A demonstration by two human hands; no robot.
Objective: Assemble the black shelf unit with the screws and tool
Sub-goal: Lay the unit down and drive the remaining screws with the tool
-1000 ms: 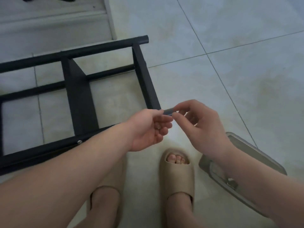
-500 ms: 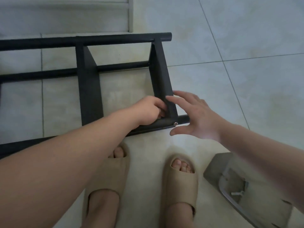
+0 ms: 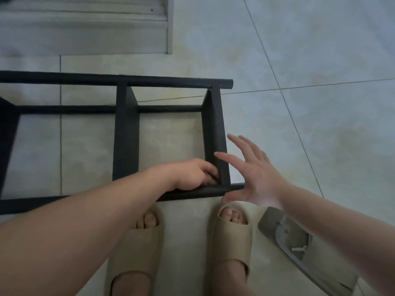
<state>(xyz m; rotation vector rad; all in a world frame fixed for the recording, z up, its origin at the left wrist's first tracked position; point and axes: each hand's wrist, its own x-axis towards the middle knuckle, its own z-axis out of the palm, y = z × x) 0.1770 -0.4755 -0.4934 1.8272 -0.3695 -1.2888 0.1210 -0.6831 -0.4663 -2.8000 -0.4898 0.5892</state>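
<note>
Black shelf frame (image 3: 85,79), three crosspieces (image 3: 213,129); left hand (image 3: 192,176) fingers curled, grasp unclear; right hand (image 3: 258,178) fingers splayed.

Left grip (image 3: 198,175) hemmed by black metal shelf frame (image 3: 126,135): slat (image 3: 215,133) at its right, tube (image 3: 192,192) nearer; pale tiled floor (image 3: 171,142) open leftward.
</note>
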